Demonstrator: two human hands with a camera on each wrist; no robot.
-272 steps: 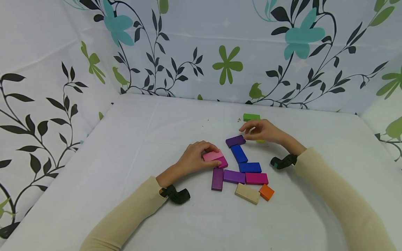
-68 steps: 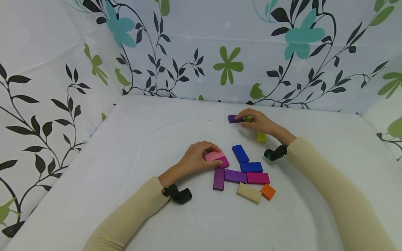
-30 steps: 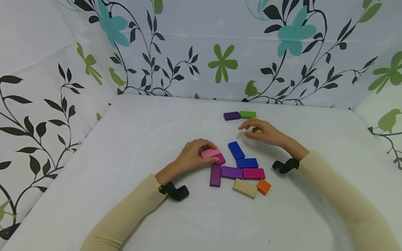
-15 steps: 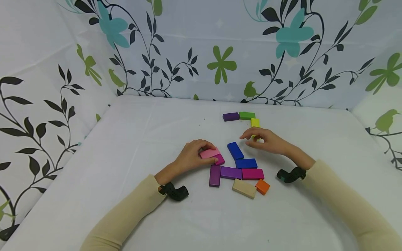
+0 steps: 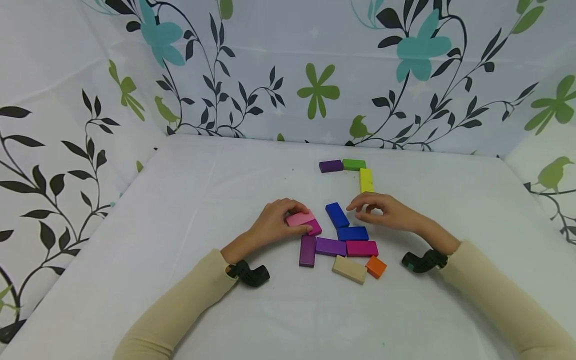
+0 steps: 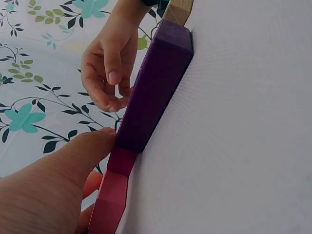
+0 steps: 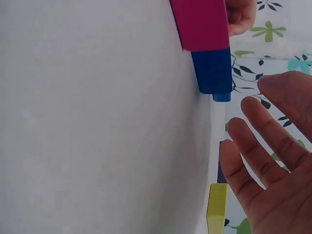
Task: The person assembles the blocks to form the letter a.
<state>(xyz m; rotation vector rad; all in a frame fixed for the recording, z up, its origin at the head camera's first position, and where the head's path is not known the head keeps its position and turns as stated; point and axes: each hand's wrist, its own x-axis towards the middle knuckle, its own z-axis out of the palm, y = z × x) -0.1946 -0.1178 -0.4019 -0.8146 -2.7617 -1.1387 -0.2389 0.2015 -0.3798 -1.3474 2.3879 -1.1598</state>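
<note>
My left hand (image 5: 276, 222) grips a light pink block (image 5: 300, 219) and the magenta block (image 5: 315, 228) against it, thumb on the near side and fingers on the far side. Both blocks lie on the table. My right hand (image 5: 391, 212) hovers just right of the upper blue block (image 5: 337, 215), its fingers loosely bent with nothing between them. In the right wrist view its fingers (image 7: 265, 119) are spread apart from the blocks. Behind it, a yellow block (image 5: 366, 180) meets a green block (image 5: 354, 164), with a dark purple block (image 5: 330, 166) at the green one's left end.
A lower blue block (image 5: 353, 233), a purple block (image 5: 331, 246), an upright-lying plum block (image 5: 307, 251) and a crimson block (image 5: 362, 248) touch in a chain. Nearer lie a beige block (image 5: 349, 269) and an orange block (image 5: 376, 267). A patterned curtain (image 5: 252, 60) hangs behind.
The dark purple block went from beside the upper blue block to the green block. The yellow block shifted back toward the green one. My right hand released them and came nearer; my left stayed.
</note>
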